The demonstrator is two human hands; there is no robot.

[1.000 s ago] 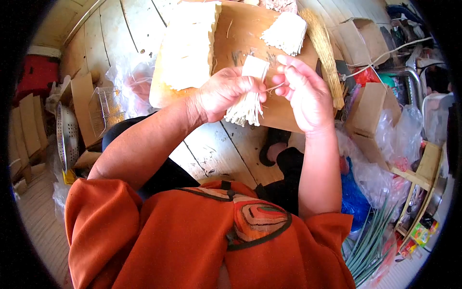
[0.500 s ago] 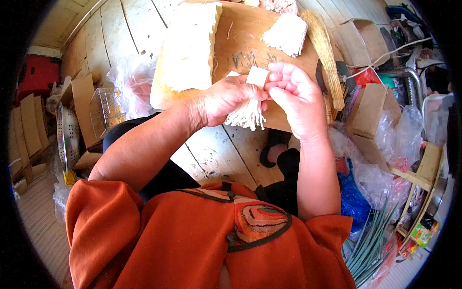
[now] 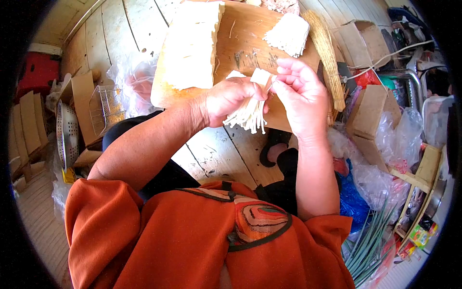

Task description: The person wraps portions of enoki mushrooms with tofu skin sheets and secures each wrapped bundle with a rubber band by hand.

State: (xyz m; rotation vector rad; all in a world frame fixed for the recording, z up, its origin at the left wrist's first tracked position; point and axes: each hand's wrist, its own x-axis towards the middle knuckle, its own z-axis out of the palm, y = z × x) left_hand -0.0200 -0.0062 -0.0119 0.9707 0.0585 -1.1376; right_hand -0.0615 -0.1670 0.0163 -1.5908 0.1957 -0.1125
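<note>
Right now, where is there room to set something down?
Mostly bare board between the pale slab and far bundle; bare floorboards left of the slab. Left hand and right hand crowd the near edge; boxes and bags crowd the right.

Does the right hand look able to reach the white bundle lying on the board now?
Probably yes: the right hand is close to that white bundle, and only bare board shows between.

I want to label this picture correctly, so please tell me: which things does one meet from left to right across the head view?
Metal colander, wire basket, large pale slab, fringed pale bundle, right hand, blue plastic bag, wooden rack.
</note>
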